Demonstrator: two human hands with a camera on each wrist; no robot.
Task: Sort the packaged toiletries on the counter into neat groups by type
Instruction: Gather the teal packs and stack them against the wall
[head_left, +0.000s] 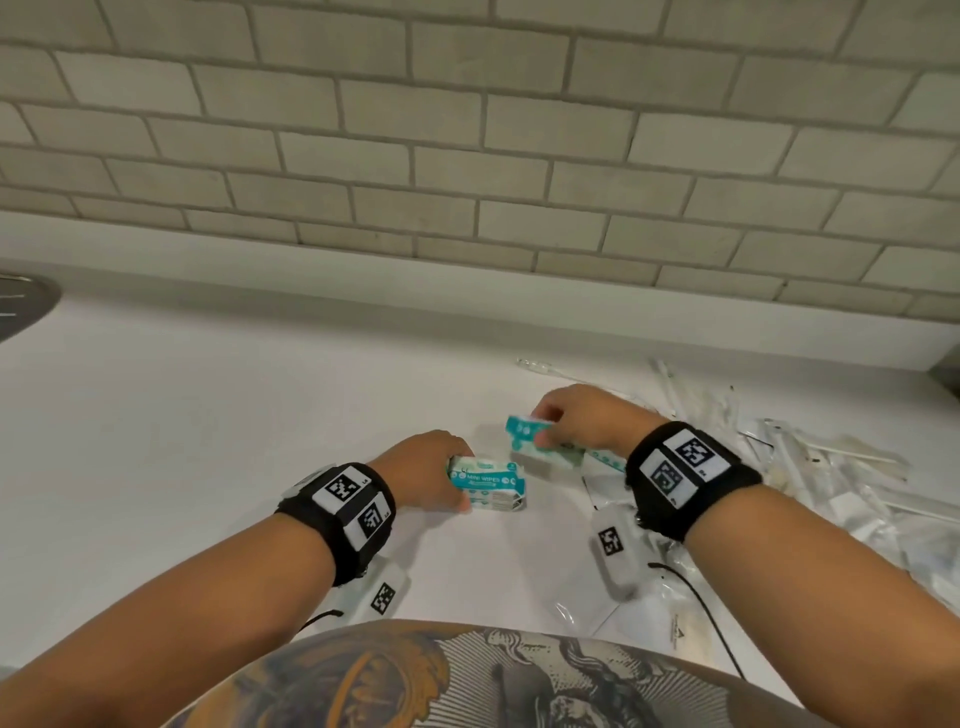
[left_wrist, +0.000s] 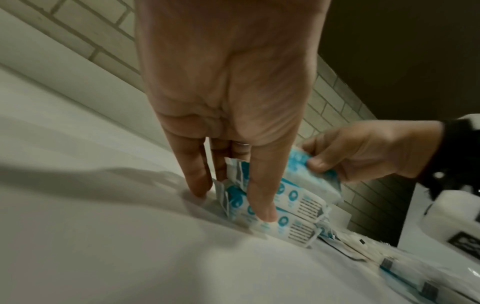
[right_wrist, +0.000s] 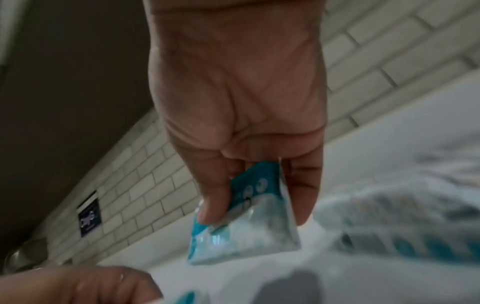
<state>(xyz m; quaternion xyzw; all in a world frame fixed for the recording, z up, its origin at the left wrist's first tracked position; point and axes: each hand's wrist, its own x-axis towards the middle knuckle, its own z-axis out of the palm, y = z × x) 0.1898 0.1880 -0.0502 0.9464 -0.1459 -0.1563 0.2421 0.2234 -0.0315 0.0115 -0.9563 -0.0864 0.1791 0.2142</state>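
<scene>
Two white-and-teal "mini wipes" packs lie stacked on the white counter. My left hand grips the stack's left end, thumb on the near side and fingers behind. In the left wrist view the thumb and fingers of my left hand straddle the stack. Just right of and behind it, my right hand pinches a third teal wipes pack above the counter. Seen from the right wrist, my right hand holds that pack between thumb and fingers.
A loose heap of clear-wrapped toiletries covers the counter at the right, with flat clear packets near the front edge. A tiled wall runs along the back. A dark round object sits at the far left.
</scene>
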